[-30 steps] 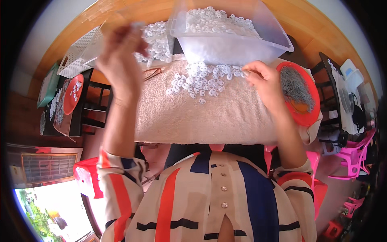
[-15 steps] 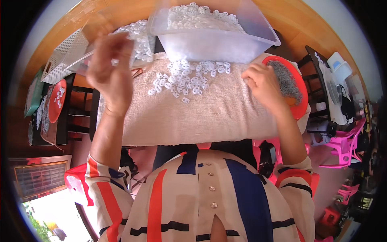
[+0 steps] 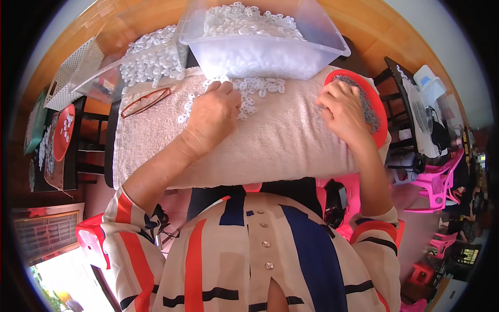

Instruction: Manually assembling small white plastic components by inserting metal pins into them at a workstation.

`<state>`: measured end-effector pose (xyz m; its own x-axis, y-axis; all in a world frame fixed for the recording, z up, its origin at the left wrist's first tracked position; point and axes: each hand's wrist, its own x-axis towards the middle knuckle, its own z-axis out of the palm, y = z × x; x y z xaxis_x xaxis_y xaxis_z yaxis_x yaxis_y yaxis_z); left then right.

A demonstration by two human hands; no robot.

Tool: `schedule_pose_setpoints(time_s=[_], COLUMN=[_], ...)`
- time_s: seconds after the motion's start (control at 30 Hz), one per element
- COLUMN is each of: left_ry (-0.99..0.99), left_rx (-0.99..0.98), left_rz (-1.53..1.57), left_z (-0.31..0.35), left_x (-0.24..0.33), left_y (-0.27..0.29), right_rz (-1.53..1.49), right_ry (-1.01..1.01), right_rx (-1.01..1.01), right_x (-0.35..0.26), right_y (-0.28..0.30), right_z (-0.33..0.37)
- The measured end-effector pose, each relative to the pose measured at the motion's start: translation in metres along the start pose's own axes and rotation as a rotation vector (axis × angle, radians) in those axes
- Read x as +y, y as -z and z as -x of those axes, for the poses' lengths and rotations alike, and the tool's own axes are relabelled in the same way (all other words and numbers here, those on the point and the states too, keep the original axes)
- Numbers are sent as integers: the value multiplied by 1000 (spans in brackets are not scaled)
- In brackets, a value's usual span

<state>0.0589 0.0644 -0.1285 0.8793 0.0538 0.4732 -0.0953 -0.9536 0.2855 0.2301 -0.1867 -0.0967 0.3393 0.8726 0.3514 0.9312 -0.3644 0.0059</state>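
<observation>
Lying loose around the fingertips of the left hand (image 3: 214, 110), small white two-holed pieces (image 3: 262, 86) spread over a beige towel (image 3: 275, 148), some just to its left, more beyond it and to its right. The left hand comes down onto this scatter with its fingers bent and drawn close together; its back hides the tips, so I cannot tell whether a piece is pinched there. The right hand (image 3: 340, 106), well apart to the right, has its fingers curled at the near left side of a red dish (image 3: 383, 125). Grey, thin, wiry-looking pieces (image 3: 370, 106) lie in that dish, just right of the hand; whether the fingers hold any is not clear.

Straight beyond the left hand stands a translucent bin (image 3: 265, 58), heaped with more white pieces. Beyond the same hand and to its left, a clear box (image 3: 99, 75) holds another large mass of white pieces (image 3: 153, 54); they are too small to show whether any grey part is fitted in them. Nearer, left of the left hand, a pair of glasses (image 3: 147, 102) rests on the towel.

Judging by amounts, the work looks well short of its end: loose white pieces lie on the towel, the bin looks well stocked, and plenty of grey ones fill the dish. How many are finished, I cannot tell.
</observation>
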Motion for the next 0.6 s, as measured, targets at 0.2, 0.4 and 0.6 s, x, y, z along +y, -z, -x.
schedule_pose_setpoints(time_s=[0.2,0.4,0.6], left_ry=[110,206,96], left_rx=[-36,-81,-23], left_rz=[97,306,138], left_z=[-3,-1,1], left_x=[-2,-13,-14], left_y=[-3,1,0], right_rz=[-73,-51,-616], right_ry=[74,52,-286], right_rx=[18,136,188], right_x=[-5,-11,-17], right_y=[-11,-22,-14], right_z=[5,13,6])
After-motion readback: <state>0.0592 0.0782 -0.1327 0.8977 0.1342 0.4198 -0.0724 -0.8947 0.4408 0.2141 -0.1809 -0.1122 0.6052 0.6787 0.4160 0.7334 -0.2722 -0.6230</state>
